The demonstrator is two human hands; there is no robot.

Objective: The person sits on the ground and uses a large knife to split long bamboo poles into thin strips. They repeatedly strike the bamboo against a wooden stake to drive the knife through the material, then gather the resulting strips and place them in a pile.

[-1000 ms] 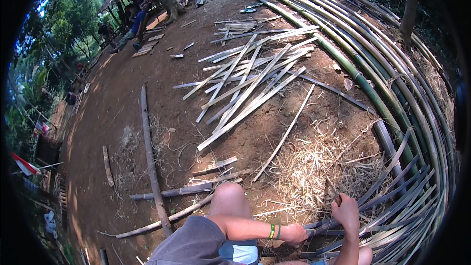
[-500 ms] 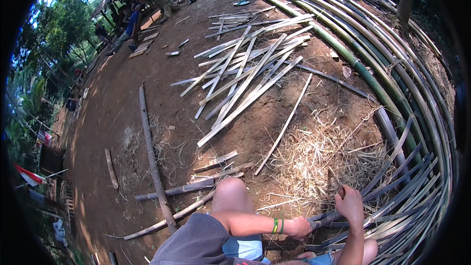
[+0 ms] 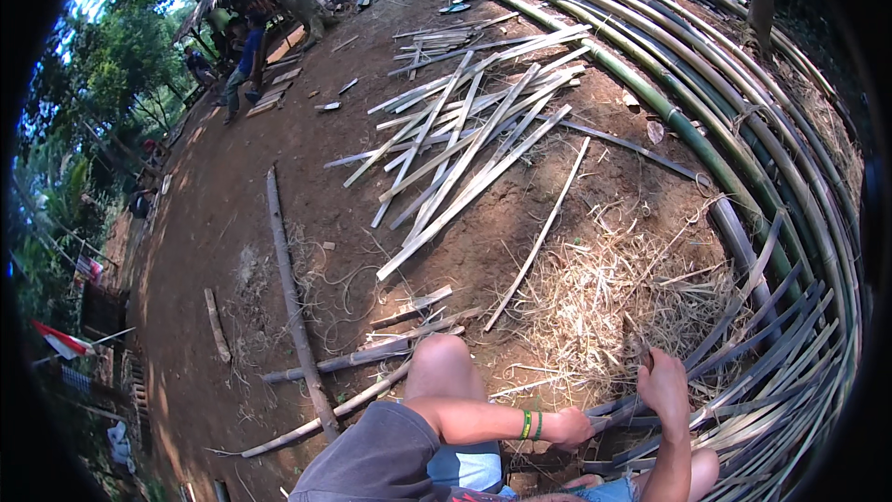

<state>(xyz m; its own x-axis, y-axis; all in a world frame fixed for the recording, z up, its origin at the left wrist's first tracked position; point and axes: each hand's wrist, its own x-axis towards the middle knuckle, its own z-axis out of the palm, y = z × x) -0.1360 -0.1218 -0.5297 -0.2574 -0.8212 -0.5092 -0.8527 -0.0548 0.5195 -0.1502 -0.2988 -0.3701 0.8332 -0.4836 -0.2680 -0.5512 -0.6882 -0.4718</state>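
Observation:
My left hand (image 3: 569,428), with green and yellow bands at its wrist, is closed around a dark bamboo strip (image 3: 609,416) in front of my knee. The strip runs off to the right, below my other hand. My right hand (image 3: 663,383) is wrapped round the handle of what looks like a knife (image 3: 647,359). Little of its blade shows against the shavings behind it. A heap of pale bamboo shavings (image 3: 604,316) lies just beyond both hands.
Many split bamboo strips (image 3: 790,390) fan out at right, beside long green poles (image 3: 688,130). Pale slats (image 3: 474,167) lie criss-crossed ahead. A dark pole (image 3: 290,297) and short pieces lie left of my knee. A person in blue (image 3: 246,65) stands far left near a thatched hut.
My right hand's knife has turned, so less of the blade shows. Both hands stay in nearly the same place. The far person in blue has shifted to a more upright stance.

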